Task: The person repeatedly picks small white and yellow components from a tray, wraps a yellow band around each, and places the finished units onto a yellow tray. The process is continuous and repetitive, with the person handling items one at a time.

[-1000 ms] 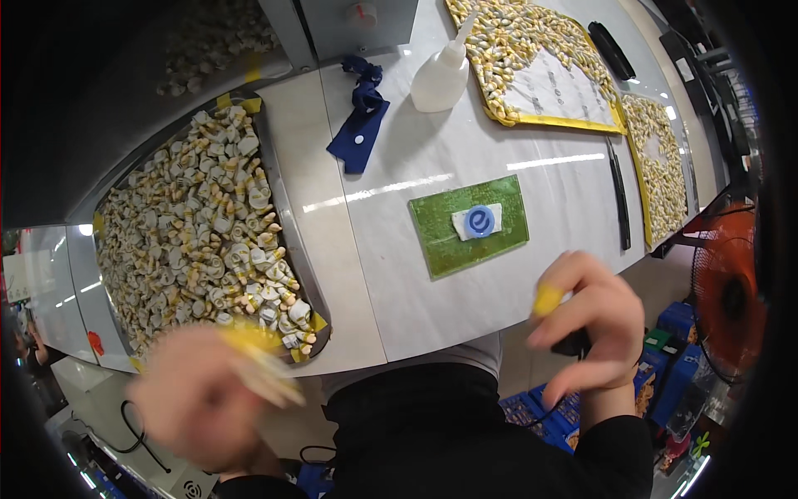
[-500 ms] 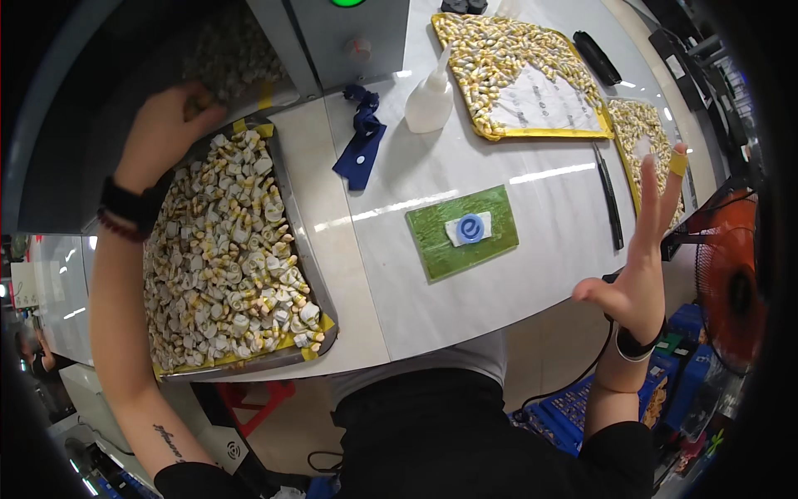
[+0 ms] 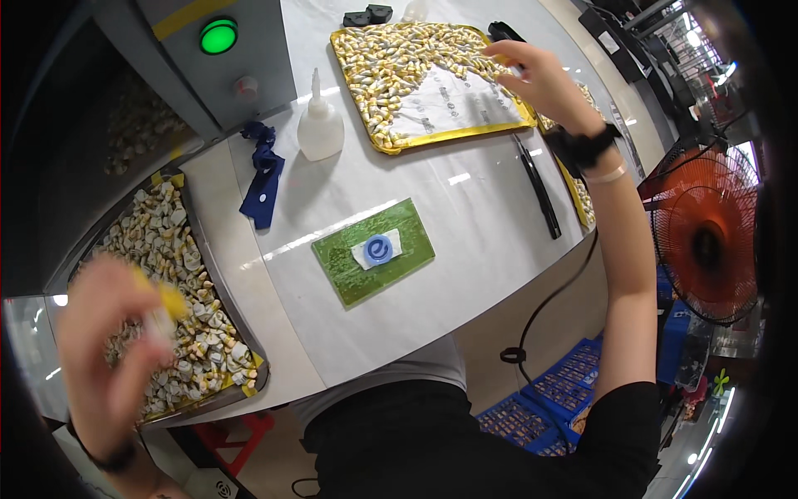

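Note:
My left hand (image 3: 112, 341), smeared by motion, is over the metal tray (image 3: 218, 287) of small white-and-yellow rolled pieces (image 3: 166, 224) at the left. A yellow patch shows by its fingers; what it holds, if anything, is too blurred to make out. At the upper right, my right hand (image 3: 540, 87) hovers at the right edge of a yellow-rimmed tray (image 3: 453, 137) with similar slim pieces (image 3: 391, 62) on white paper. Its thumb and forefinger are apart. Between the hands lies a green mat (image 3: 337, 279) bearing a small white block (image 3: 397, 241) and a round blue piece (image 3: 378, 249).
A white squeeze bottle (image 3: 320, 133) stands beside a dark blue cloth strap (image 3: 262, 187). A long black tool (image 3: 540, 191) lies near the right edge. At the upper left is a grey machine (image 3: 249, 50) with a lit green button (image 3: 219, 37). An orange fan (image 3: 706, 233) stands right.
My left hand has come away from the machine opening, down over the left tray. The right hand has moved up and left to the yellow-rimmed tray. The view has shifted right.

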The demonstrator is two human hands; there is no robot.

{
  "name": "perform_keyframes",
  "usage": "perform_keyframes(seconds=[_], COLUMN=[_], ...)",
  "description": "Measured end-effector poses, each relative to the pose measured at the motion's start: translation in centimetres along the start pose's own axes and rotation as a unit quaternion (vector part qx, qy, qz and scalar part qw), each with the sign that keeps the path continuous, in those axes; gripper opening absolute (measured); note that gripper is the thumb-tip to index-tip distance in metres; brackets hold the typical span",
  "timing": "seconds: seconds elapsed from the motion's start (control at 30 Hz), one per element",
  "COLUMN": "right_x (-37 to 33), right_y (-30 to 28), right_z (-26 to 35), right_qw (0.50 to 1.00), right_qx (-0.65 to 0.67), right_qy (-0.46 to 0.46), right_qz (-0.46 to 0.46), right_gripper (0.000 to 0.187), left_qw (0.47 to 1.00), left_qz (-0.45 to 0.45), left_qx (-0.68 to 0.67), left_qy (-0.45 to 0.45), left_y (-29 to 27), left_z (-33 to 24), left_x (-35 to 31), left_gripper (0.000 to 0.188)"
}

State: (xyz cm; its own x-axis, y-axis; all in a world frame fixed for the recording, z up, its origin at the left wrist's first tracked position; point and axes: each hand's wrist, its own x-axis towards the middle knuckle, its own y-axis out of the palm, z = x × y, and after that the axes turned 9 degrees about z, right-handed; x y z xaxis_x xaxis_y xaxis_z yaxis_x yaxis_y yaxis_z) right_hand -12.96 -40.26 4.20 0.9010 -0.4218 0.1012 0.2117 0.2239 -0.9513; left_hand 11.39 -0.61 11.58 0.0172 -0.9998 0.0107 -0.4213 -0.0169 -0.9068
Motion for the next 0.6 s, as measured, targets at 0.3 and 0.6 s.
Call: perform_keyframes(seconds=[0.3,0.6], right_x=[6.1,3.1], right_y=[4.4,3.7], right_z=[-0.7,2.9], right_qw=[0.994,0.996], right_qx=[-0.057,-0.085], right_qy=[-0.023,-0.04], right_qz=[0.087,0.004], right_gripper=[0.008,0.01], left_qw=[0.847,0.751], left_qz=[0.112,0.004], left_qx=[-0.514,-0.66], left_qy=[0.079,-0.028], left_y=[5.2,13.0], left_z=[-5.4,-5.2], left_x=[-3.8,-3.1], left_gripper=[0.01,0.027])
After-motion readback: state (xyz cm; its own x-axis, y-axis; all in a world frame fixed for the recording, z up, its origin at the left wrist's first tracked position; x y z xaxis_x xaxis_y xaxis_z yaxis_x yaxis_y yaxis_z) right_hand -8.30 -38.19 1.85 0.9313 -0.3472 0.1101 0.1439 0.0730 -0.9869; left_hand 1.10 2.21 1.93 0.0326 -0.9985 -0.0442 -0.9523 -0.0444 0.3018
